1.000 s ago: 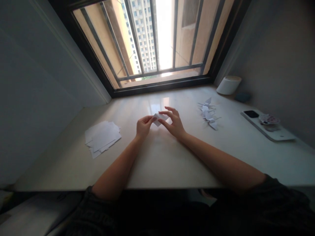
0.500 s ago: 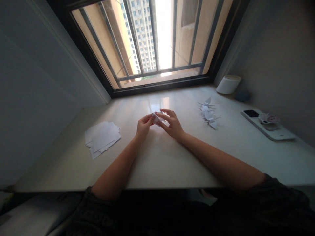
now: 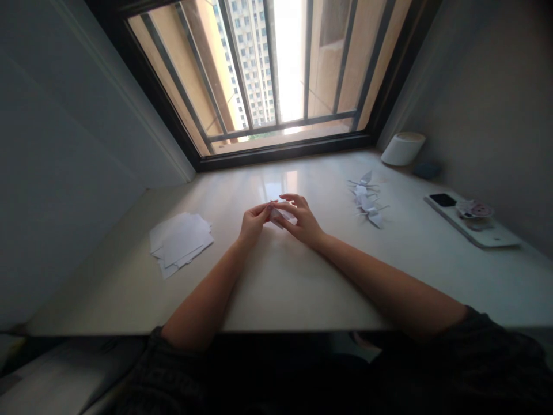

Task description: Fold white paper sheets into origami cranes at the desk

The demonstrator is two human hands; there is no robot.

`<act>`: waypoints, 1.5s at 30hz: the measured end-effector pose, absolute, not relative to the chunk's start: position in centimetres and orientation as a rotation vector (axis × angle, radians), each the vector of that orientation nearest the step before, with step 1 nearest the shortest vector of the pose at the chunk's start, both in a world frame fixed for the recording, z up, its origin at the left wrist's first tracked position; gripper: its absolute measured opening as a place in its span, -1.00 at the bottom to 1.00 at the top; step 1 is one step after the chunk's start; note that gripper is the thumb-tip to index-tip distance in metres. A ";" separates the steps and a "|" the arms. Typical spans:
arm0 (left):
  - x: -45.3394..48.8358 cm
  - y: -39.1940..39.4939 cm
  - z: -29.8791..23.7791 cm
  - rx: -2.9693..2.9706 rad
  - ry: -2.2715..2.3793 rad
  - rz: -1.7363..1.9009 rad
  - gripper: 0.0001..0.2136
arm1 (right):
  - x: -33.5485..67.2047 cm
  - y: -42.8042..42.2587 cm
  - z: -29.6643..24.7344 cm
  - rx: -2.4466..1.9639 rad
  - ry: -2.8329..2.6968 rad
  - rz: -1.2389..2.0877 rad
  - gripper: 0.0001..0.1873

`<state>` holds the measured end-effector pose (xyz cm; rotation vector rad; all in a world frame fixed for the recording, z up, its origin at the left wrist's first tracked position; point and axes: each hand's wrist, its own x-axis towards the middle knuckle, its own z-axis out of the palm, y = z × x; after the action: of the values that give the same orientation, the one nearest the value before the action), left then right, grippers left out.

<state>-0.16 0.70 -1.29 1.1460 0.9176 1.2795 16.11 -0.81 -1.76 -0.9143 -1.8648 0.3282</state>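
Note:
Between my two hands, just above the middle of the white tabletop [image 3: 276, 288], is a small piece of folded white paper [image 3: 283, 214]. My left hand [image 3: 254, 223] pinches its left end between thumb and fingers. On the other side, my right hand [image 3: 305, 219] has thumb and fingers around the right part, with the index finger raised. The paper's exact folds are partly hidden by the fingers. To the right stand several folded paper cranes [image 3: 366, 199] in a row. A loose stack of white paper sheets [image 3: 184, 242] lies to the left.
At the right edge lies a white phone [image 3: 473, 222] with a round grip on its back. A white cylindrical object [image 3: 402, 148] stands in the back right corner beside a small dark item [image 3: 427, 169]. A barred window [image 3: 285, 147] rises behind the table.
The folded paper has tilted a little in my fingers and sits slightly lower. My hands stay in nearly the same place; the cranes and the stack have not moved.

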 end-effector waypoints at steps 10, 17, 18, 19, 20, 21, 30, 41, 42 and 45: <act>0.2 0.2 -0.6 1.146 0.976 1.346 -0.63 | 16.1 -0.4 -1.8 -0.951 -1.613 0.513 -0.82; 0.2 0.6 -0.6 1.096 1.043 1.396 -0.64 | 15.8 0.3 -2.7 -0.982 -1.415 0.883 -0.67; 0.2 0.6 -0.7 1.105 1.053 1.393 -0.64 | 15.8 0.3 -2.7 -0.973 -1.389 0.912 -0.65; 0.2 0.6 -0.7 1.120 1.062 1.388 -0.65 | 15.8 0.4 -2.7 -0.964 -1.363 0.932 -0.63; 0.2 0.6 -0.7 1.139 1.070 1.383 -0.65 | 15.9 0.4 -2.7 -0.957 -1.340 0.946 -0.60; 0.2 0.6 -0.7 1.161 1.075 1.374 -0.65 | 15.9 0.4 -2.7 -0.951 -1.320 0.955 -0.58; 0.2 0.2 -0.8 1.308 1.110 1.229 -0.59 | 16.3 0.4 -2.6 -1.003 -1.293 0.899 -0.68; 0.5 -0.2 -0.8 1.290 1.105 1.174 -0.60 | 16.2 0.2 -2.3 -1.074 -1.392 0.834 -0.58; 0.5 -0.2 -0.8 1.266 1.104 1.187 -0.60 | 16.2 0.2 -2.3 -1.075 -1.367 0.867 -0.55; 0.5 -0.2 -0.8 1.230 1.101 1.190 -0.59 | 16.2 0.5 -2.5 -1.046 -1.305 0.953 -0.52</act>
<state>0.52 -0.25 -0.83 1.2297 1.1011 1.1900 16.25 0.48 -2.54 -1.0463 -1.3049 0.9532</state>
